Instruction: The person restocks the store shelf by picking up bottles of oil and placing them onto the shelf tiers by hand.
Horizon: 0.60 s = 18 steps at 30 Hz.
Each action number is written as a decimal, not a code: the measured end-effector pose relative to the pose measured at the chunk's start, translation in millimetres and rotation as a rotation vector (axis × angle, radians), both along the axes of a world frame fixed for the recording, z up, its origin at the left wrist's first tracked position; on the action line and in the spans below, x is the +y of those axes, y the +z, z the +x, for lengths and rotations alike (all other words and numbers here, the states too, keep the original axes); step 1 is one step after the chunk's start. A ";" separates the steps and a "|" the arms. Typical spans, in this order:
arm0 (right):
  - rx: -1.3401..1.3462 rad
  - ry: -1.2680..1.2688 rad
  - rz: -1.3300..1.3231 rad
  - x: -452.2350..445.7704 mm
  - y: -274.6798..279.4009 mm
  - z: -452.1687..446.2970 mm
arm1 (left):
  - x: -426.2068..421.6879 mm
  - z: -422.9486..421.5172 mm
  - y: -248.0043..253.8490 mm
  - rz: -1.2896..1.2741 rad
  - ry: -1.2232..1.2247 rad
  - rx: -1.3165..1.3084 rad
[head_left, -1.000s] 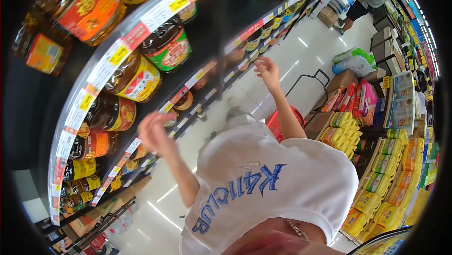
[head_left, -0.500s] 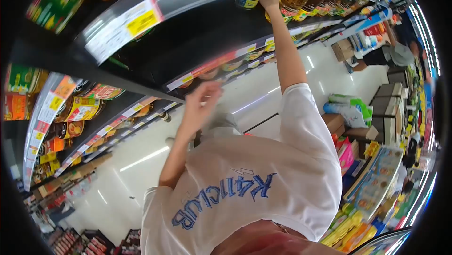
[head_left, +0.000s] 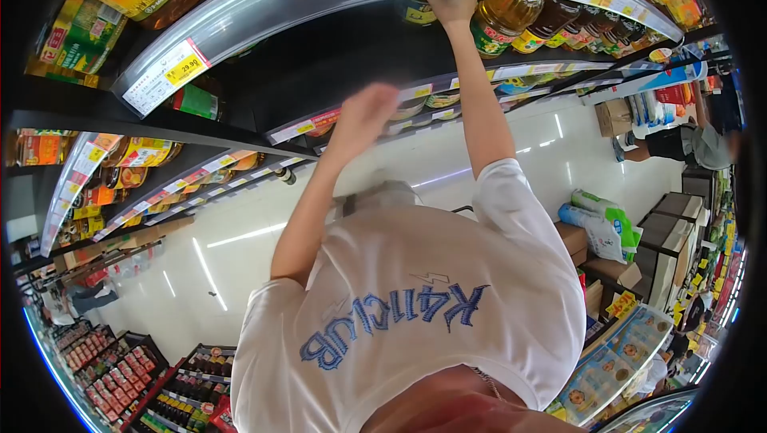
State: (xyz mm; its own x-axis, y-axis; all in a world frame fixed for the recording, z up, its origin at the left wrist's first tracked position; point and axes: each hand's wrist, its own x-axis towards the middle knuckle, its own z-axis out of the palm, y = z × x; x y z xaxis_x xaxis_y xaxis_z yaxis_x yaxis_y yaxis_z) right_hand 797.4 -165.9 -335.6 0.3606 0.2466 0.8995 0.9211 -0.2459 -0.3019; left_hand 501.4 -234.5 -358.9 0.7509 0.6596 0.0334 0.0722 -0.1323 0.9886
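Note:
My right hand reaches up into the shelf, partly behind the clear price rail. Its fingers are hidden there, so any grip cannot be made out. Just left of it is a container with a blue and yellow label, and close on its right stands a bottle of golden oil. My left hand is raised in front of the lower shelf edge. Motion smears its fingers, and no object shows in it.
Dark bottles line the shelf to the right. A green-labelled container sits deeper at left, near a dark shelf divider. Cartons and plastic sacks stand on the floor at right. Another person is farther off.
My left hand has moved up and right, nearer the shelf. My right hand remains at the same spot among the bottles. The view has shifted, bringing more of the left-hand aisle into sight.

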 end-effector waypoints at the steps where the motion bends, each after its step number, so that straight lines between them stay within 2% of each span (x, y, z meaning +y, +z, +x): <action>1: -0.050 0.050 -0.015 2.3 -2.8 8.0 | 6.3 8.9 3.6 0.035 -0.005 0.012; 2: 0.158 0.264 0.029 11.0 -11.3 15.0 | 12.5 14.8 4.3 0.119 -0.010 -0.001; 4: 0.583 0.692 0.107 27.1 -30.9 22.9 | 22.4 26.4 5.2 -0.013 0.004 -0.012; 6: 0.585 0.578 -0.229 19.7 -29.5 32.3 | 28.6 31.8 13.2 -0.056 0.037 0.012; 8: 0.559 0.462 -0.419 18.8 -31.9 30.8 | 44.7 36.9 -2.2 0.094 0.103 -0.003; 11: 0.601 0.478 -0.348 -23.5 6.0 -30.2 | 68.4 41.5 -13.0 0.169 0.198 0.023; 13: 0.649 0.707 -0.168 -28.6 -0.6 -51.9 | 68.7 40.0 -2.8 0.199 0.263 0.043; 14: 0.584 0.729 -0.150 -15.7 -32.1 -43.7 | 69.1 40.3 -4.1 0.320 0.290 0.021; 15: 0.496 0.692 -0.164 -28.8 -25.1 -59.8 | 76.4 44.9 -6.7 0.454 0.327 0.005; 16: 0.471 0.692 -0.245 -45.4 -1.8 -82.6 | 75.5 44.7 -6.5 0.480 0.403 0.033; 18: 0.550 0.776 -0.223 -61.9 -6.7 -110.3 | 67.4 28.7 -0.8 0.535 0.477 -0.012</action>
